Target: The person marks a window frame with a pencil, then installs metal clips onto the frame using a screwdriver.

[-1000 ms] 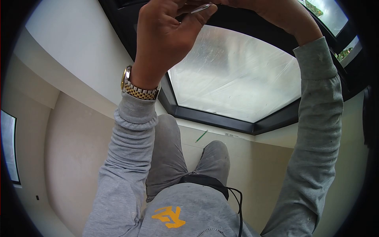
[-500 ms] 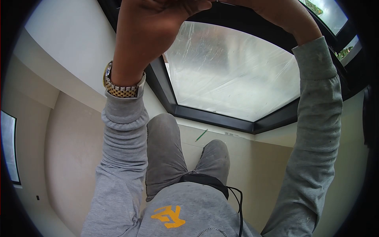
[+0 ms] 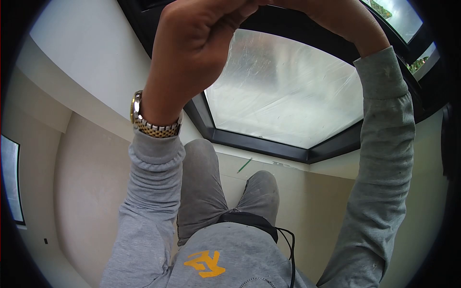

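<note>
Both hands, left hand fisted and right hand meeting it at frame top, hide their contents; a slip risks scratching the film-covered window pane.

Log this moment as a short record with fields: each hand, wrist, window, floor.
left hand: raised, fingers curled shut, contents hidden
right hand: raised at top edge, meets the left hand; grip cannot be told
wristwatch: gold and silver band, on left wrist
window pane: covered in clear film, dark frame
green pencil-like stick: on the floor below the frame

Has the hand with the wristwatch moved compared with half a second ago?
Yes. The left hand has shifted slightly right and down against the dark window frame; its wristwatch sits lower.
</note>
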{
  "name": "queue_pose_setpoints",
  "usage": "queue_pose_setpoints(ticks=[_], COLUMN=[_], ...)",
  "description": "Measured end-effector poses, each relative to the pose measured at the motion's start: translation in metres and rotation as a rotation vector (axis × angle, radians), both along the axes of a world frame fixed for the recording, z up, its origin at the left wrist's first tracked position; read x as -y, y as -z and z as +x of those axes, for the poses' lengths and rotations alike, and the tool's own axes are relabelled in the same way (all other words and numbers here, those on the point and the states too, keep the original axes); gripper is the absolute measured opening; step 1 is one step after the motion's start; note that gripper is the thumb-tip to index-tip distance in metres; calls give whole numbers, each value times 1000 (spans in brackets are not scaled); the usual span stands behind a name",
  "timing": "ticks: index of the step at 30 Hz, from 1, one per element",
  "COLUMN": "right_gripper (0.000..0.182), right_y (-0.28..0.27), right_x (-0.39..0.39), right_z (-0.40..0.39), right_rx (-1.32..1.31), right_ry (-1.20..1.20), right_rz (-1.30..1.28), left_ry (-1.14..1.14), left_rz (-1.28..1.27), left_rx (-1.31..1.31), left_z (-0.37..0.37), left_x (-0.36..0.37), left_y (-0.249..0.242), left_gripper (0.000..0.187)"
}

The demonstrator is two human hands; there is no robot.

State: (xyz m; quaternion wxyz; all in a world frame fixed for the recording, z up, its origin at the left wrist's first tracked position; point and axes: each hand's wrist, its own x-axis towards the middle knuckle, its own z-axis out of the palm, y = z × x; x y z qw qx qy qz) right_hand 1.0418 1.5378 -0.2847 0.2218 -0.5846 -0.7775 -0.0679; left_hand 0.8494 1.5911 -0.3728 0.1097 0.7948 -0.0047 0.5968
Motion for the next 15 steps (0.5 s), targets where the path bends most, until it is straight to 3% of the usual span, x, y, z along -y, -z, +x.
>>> queue_pose_setpoints(ticks=[2,5,8,11,15], right_gripper=[27,28,28,27,27], right_y=[0,-5,-5,0,-4], right_x=[1,9,10,-5,4], right_z=[-2,-6,-2,6,2], right_rx=[23,23,45,168,51], right_ry=[1,19,-86,-81,-81], right_rz=[17,-18,14,36,9], left_ry=[26,41,-112,-38,94], left_rz=[27,23,0,-145,-325], left_rx=[-167,-178,-298,54,-24], left_z=[-7,-9,-8,6,0], left_x=[-1,8,17,16,10], left_y=[-7,-16,-15,-4,-15], left_gripper=[27,24,26,21,25])
